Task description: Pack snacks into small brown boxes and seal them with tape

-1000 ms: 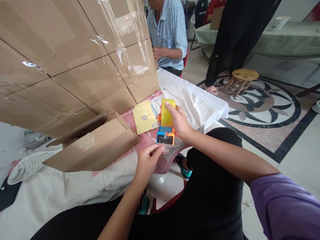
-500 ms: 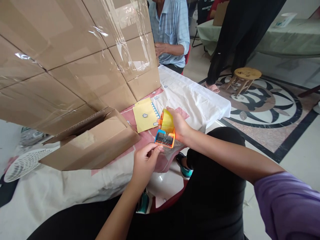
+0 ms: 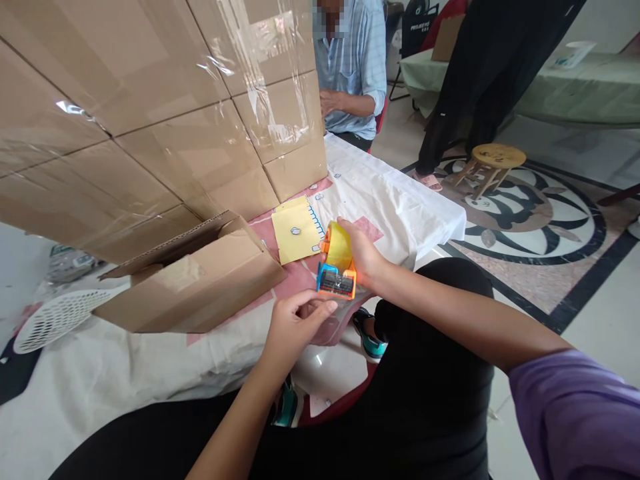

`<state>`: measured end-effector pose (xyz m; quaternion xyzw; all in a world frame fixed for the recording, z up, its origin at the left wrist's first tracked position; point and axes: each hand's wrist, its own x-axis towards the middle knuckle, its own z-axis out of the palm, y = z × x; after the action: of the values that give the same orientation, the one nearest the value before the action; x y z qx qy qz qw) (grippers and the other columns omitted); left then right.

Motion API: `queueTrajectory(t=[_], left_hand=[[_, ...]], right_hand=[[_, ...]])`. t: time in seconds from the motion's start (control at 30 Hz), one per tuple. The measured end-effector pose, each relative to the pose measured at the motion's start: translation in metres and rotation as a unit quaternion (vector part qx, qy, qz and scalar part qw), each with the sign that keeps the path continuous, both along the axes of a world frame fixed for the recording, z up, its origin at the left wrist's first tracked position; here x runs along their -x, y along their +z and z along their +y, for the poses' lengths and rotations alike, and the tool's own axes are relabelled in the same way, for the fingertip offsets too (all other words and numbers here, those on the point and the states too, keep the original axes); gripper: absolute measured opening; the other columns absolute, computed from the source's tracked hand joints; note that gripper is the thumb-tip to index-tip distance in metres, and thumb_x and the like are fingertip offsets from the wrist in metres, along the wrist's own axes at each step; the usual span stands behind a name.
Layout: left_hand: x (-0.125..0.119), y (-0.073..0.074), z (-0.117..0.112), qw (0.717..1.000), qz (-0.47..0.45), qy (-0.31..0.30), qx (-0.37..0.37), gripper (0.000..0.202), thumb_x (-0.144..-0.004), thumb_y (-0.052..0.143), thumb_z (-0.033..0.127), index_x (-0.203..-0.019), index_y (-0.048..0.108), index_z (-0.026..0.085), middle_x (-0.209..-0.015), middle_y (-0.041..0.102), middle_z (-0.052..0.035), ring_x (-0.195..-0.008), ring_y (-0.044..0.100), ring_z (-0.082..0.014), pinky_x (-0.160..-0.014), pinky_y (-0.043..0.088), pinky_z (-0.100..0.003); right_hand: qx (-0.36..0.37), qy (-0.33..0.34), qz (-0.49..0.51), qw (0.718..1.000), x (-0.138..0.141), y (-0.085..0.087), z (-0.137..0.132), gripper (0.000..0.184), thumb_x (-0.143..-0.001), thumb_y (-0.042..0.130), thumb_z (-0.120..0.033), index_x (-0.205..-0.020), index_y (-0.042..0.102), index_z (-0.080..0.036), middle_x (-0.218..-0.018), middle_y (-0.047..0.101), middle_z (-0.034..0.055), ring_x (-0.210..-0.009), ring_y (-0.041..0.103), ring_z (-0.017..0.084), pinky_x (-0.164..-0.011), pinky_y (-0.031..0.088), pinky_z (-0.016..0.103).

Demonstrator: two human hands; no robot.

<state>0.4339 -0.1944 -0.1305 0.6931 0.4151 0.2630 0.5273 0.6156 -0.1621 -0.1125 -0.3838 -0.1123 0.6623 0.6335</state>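
Observation:
My right hand (image 3: 364, 252) is wrapped round a tape dispenser (image 3: 336, 280), orange and blue with a dark front and a roll of yellowish tape in it. The dispenser is held over the near edge of the table, its front tilted toward me. Just below that front is my left hand (image 3: 295, 323), thumb stretched out and apart from the fingers. Its fingertips are close to the dispenser's lower edge, and whether they touch the tape end I cannot make out. A cardboard box (image 3: 200, 287) with a raised flap stands to the left of my hands.
Stacked cartons (image 3: 190, 160) under clear film rise behind the box. A patterned cloth (image 3: 390, 193) covers the table. At the far left lies a white perforated basket (image 3: 65, 320). Across the table sits a person in a blue shirt (image 3: 357, 67). A wooden stool (image 3: 497, 157) stands beyond.
My left thumb and fingers, pinched at the dispenser's lower edge before, have parted. The thumb now reaches further right below it. The whole view has shifted slightly.

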Motion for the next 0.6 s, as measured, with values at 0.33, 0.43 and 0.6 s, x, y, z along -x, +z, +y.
queueTrajectory(t=[0.33, 0.43, 0.6], left_hand=[[-0.0011, -0.001, -0.0071, 0.998, -0.017, 0.031, 0.045, 0.037, -0.082, 0.071, 0.052, -0.074, 0.073, 0.015, -0.066, 0.073, -0.0043, -0.059, 0.067, -0.0192, -0.055, 0.052, -0.025], [-0.0002, -0.0013, -0.0081, 0.999, -0.015, 0.023, 0.036, 0.038, -0.084, 0.069, 0.051, -0.069, 0.071, 0.016, -0.064, 0.071, -0.0033, -0.058, 0.066, -0.0173, -0.054, 0.052, -0.024], [0.0009, 0.0001, -0.0083, 0.998, -0.032, 0.028, 0.05, 0.037, -0.084, 0.069, 0.048, -0.065, 0.068, 0.016, -0.06, 0.067, -0.0015, -0.053, 0.062, -0.0149, -0.05, 0.048, -0.022]], right_hand=[[-0.026, -0.027, 0.006, 0.999, 0.0029, 0.0069, -0.0078, 0.028, -0.096, 0.054, -0.043, -0.086, 0.057, -0.018, -0.066, 0.063, 0.0039, -0.049, 0.058, 0.017, -0.047, 0.049, 0.029], [-0.027, -0.034, 0.006, 0.999, 0.0031, 0.0068, -0.0076, 0.028, -0.096, 0.054, -0.043, -0.085, 0.058, -0.017, -0.066, 0.063, 0.0041, -0.05, 0.058, 0.017, -0.048, 0.05, 0.028], [-0.023, -0.035, 0.023, 0.999, 0.0043, 0.0057, -0.0069, 0.027, -0.095, 0.057, -0.043, -0.089, 0.059, -0.017, -0.066, 0.064, 0.0035, -0.05, 0.059, 0.017, -0.047, 0.051, 0.028]])
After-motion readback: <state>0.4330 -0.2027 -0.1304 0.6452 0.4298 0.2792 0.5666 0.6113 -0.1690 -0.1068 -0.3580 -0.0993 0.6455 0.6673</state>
